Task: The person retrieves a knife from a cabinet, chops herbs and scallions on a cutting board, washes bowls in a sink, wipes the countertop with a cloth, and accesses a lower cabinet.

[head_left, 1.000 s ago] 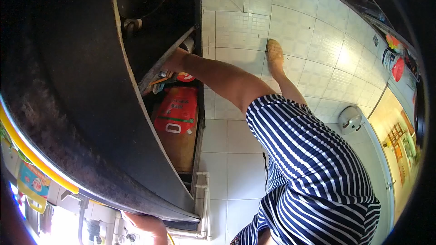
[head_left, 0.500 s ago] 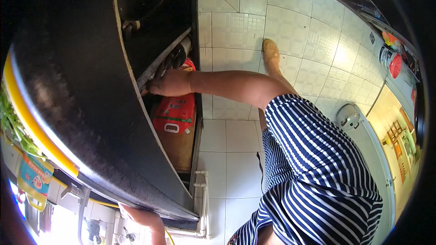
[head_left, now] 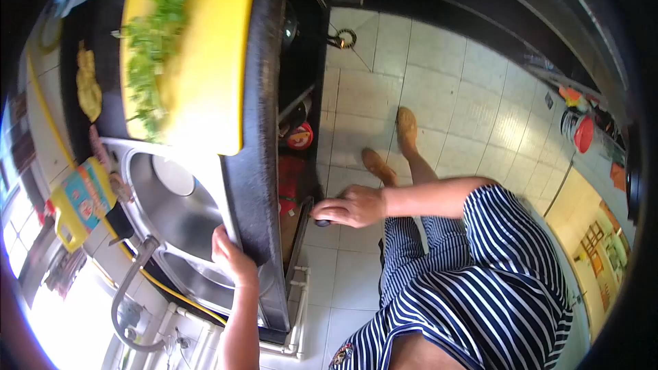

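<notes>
My left hand (head_left: 234, 257) is at the front rim of the steel sink (head_left: 185, 216), its fingers closed over the edge. Out in front of the low cabinet opening, my right hand (head_left: 353, 207) is closed around a black handle (head_left: 322, 223). The rest of that object is hidden or blurred, so its kind cannot be made out. Inside the cabinet, a red package (head_left: 290, 181) lies behind my right hand, with a round red-topped item (head_left: 300, 136) farther along.
A yellow cutting board (head_left: 212, 62) with chopped greens (head_left: 156, 55) lies on the dark counter (head_left: 260, 96). Beyond the sink are a faucet (head_left: 123, 301) and a yellow jug (head_left: 82, 199). White pipes (head_left: 300, 301) run by the cabinet's end. A floor drain (head_left: 346, 39) sits in the tiles.
My right hand has come out of the cabinet with the black handle in it. My left hand now shows at the sink. The view has swung toward the counter, bringing the board and sink in.
</notes>
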